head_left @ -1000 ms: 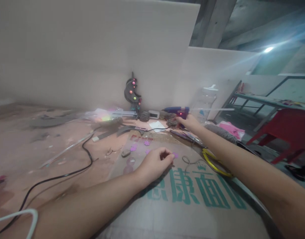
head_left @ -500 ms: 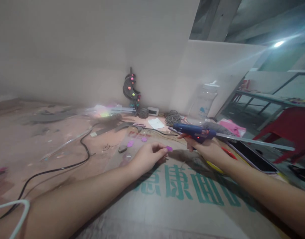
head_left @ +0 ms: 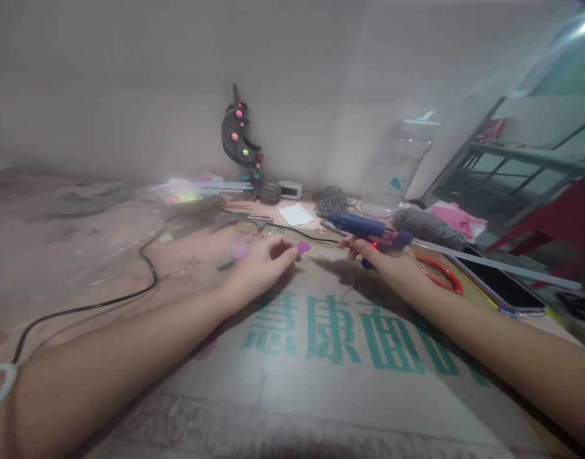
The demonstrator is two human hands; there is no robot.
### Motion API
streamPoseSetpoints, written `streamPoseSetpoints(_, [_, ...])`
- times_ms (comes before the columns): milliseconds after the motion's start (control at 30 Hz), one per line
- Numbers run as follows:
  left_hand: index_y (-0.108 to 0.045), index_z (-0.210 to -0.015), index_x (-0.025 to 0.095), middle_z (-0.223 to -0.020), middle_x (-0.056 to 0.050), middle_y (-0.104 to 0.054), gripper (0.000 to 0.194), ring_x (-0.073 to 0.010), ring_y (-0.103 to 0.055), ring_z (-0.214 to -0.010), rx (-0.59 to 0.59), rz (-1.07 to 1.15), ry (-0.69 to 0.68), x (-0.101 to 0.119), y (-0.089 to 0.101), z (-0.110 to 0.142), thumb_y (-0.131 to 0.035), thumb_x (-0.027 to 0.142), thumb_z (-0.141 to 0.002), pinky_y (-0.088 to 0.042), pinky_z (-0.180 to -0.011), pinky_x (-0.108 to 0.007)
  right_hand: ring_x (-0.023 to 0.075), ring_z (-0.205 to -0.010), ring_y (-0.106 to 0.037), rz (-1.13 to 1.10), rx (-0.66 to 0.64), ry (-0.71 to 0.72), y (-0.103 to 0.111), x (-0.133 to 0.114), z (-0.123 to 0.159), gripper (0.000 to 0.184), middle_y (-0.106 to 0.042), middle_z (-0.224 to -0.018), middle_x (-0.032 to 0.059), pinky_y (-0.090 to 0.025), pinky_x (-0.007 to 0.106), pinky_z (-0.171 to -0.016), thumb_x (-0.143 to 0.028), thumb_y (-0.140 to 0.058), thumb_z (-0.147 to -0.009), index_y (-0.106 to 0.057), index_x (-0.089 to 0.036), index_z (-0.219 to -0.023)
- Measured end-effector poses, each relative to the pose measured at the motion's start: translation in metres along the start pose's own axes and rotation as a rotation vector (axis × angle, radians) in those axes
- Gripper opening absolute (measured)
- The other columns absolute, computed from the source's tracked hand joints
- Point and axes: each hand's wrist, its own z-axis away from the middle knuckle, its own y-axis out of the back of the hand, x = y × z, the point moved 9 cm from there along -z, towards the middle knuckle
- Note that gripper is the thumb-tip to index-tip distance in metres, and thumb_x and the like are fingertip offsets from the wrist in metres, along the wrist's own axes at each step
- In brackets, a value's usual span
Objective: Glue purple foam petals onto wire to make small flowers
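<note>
My left hand [head_left: 268, 258] pinches a small purple piece [head_left: 304, 247] between thumb and fingertips, above a cardboard sheet [head_left: 292, 395] printed with green characters. To its right, my right hand [head_left: 383, 255] is wrapped round the grip of a blue hot glue gun [head_left: 362, 224]. A red light glows on the gun, and a long clear glue stick [head_left: 493, 262] sticks out of its rear. The nozzle points left, apart from the purple piece. Another purple piece [head_left: 242, 245] lies behind my left hand, blurred and partly covered by it.
A dark crescent decoration [head_left: 235, 134] with coloured balls leans on the wall. Grey yarn [head_left: 333, 201], a clear bottle [head_left: 400, 169] and a white paper [head_left: 296, 215] stand behind. Red-handled scissors [head_left: 440, 274] and a phone [head_left: 500, 280] lie right. A black cord [head_left: 92, 312] crosses the left.
My left hand has shifted a little left and away from the glue gun, still pinching the purple piece. The view has tilted down, and my right hand keeps hold of the gun.
</note>
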Motion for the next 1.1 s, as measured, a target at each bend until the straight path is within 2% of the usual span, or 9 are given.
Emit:
streamPoseSetpoints(67, [-0.059,-0.093,0.018,-0.099,-0.008,-0.072,0.020,-0.0205,-0.069,-0.088,-0.108,-0.026,-0.130,0.020,-0.016,0.009,-0.049,0.034,-0.093,-0.052,-0.077,-0.031,0.0203,-0.080,-0.067,-0.071,0.039,-0.043,0.001,0.002,-0.003,0.040,-0.071,-0.080,0.0061,-0.049,0.031,-0.077,-0.057,-0.055,-0.087,-0.069,-0.019,-0.084])
streamPoseSetpoints(133, [-0.059,-0.095,0.021,-0.116,-0.009,-0.071,0.015,-0.0237,-0.064,-0.114,-0.308,-0.070,-0.289,0.039,-0.044,0.023,-0.046,0.028,-0.095,-0.049,-0.095,-0.036,0.0195,-0.075,-0.067,-0.117,0.048,-0.098,0.000,0.008,-0.005,0.046,-0.070,-0.078,0.0063,-0.050,0.029,-0.070,-0.062,-0.055,-0.086,-0.069,-0.018,-0.087])
streamPoseSetpoints(233, [-0.061,-0.099,0.022,-0.121,-0.010,-0.070,0.015,-0.0265,-0.063,-0.115,-0.489,-0.187,-0.366,0.045,-0.071,0.036,-0.048,0.028,-0.094,-0.047,-0.097,-0.038,0.0186,-0.073,-0.066,-0.128,0.021,-0.108,-0.002,0.013,-0.007,0.051,-0.069,-0.075,0.0061,-0.049,0.028,-0.065,-0.065,-0.054,-0.085,-0.069,-0.017,-0.089])
streamPoseSetpoints(300, [-0.062,-0.103,0.022,-0.119,-0.011,-0.071,0.018,-0.0278,-0.065,-0.112,-0.527,-0.298,-0.340,0.037,-0.076,0.039,-0.048,0.030,-0.094,-0.048,-0.095,-0.038,0.0180,-0.072,-0.065,-0.124,0.000,-0.096,-0.004,0.014,-0.007,0.050,-0.068,-0.074,0.0059,-0.048,0.027,-0.064,-0.064,-0.053,-0.086,-0.070,-0.017,-0.090])
streamPoseSetpoints(500, [-0.060,-0.118,0.022,-0.135,-0.010,-0.062,0.029,-0.0274,-0.060,-0.122,-0.477,-0.488,-0.314,0.021,-0.051,0.048,-0.040,0.031,-0.098,-0.046,-0.102,-0.040,0.0164,-0.061,-0.059,0.021,-0.036,-0.115,-0.005,0.018,-0.011,0.045,-0.063,-0.062,0.0030,-0.046,0.027,-0.059,-0.058,-0.054,-0.086,-0.070,-0.017,-0.083])
streamPoseSetpoints(633, [-0.057,-0.123,0.018,-0.138,-0.011,-0.060,0.034,-0.0270,-0.057,-0.127,-0.442,-0.534,-0.302,0.018,-0.048,0.052,-0.037,0.030,-0.099,-0.044,-0.106,-0.042,0.0157,-0.054,-0.056,0.127,-0.114,-0.118,0.002,0.031,-0.016,0.040,-0.061,-0.057,0.0020,-0.044,0.027,-0.054,-0.055,-0.060,-0.082,-0.071,-0.016,-0.082])
streamPoseSetpoints(800, [-0.055,-0.127,0.018,-0.137,-0.010,-0.061,0.035,-0.0257,-0.059,-0.125,-0.415,-0.555,-0.306,0.020,-0.052,0.051,-0.037,0.031,-0.100,-0.046,-0.105,-0.041,0.0139,-0.053,-0.055,-0.014,-0.111,-0.091,0.026,0.048,-0.011,0.043,-0.059,-0.055,0.0015,-0.044,0.026,-0.055,-0.054,-0.053,-0.089,-0.069,-0.016,-0.079])
streamPoseSetpoints(933, [-0.058,-0.120,0.018,-0.135,-0.008,-0.062,0.030,-0.0243,-0.060,-0.122,-0.422,-0.555,-0.354,0.021,-0.053,0.053,-0.038,0.028,-0.099,-0.048,-0.103,-0.041,0.0133,-0.053,-0.054,-0.232,-0.029,-0.083,0.041,0.058,-0.007,0.040,-0.067,-0.069,0.0050,-0.044,0.028,-0.055,-0.055,-0.060,-0.086,-0.067,-0.016,-0.082])
streamPoseSetpoints(1100, [-0.061,-0.108,0.019,-0.126,-0.008,-0.068,0.024,-0.0252,-0.064,-0.114,-0.370,-0.493,-0.340,0.025,-0.048,0.049,-0.042,0.028,-0.097,-0.050,-0.097,-0.040,0.0152,-0.055,-0.055,-0.157,0.003,-0.142,0.042,0.038,-0.003,0.039,-0.062,-0.060,0.0025,-0.045,0.028,-0.056,-0.056,-0.060,-0.084,-0.068,-0.018,-0.080])
